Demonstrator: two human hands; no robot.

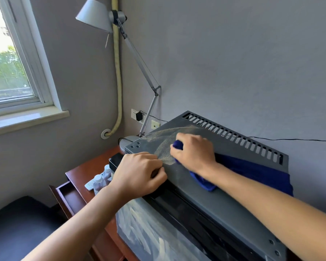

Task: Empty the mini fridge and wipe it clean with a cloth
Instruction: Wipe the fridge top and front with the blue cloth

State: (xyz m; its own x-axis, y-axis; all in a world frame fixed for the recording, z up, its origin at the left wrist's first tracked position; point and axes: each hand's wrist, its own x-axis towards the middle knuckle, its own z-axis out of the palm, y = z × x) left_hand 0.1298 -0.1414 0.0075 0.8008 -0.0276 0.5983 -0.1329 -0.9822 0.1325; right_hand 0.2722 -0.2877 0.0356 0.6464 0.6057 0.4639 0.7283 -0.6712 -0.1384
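Observation:
The grey mini fridge (230, 200) fills the lower right, seen from above, with a slotted vent along its back edge. Its glass door (151, 230) faces the lower left and looks closed. My right hand (195, 152) presses a dark blue cloth (256, 171) onto the dusty top panel; the cloth trails off to the right under my forearm. A dust smear shows on the top just left of that hand. My left hand (139, 171) is curled over the fridge's front top edge, gripping it.
Clear plastic bottles (102, 180) and a white remote (89, 184) lie on the red-brown desk (83, 172) left of the fridge. A desk drawer (68, 196) stands open. A grey desk lamp (132, 53) rises behind, by wall sockets (137, 114). A dark seat (17, 227) is at the lower left.

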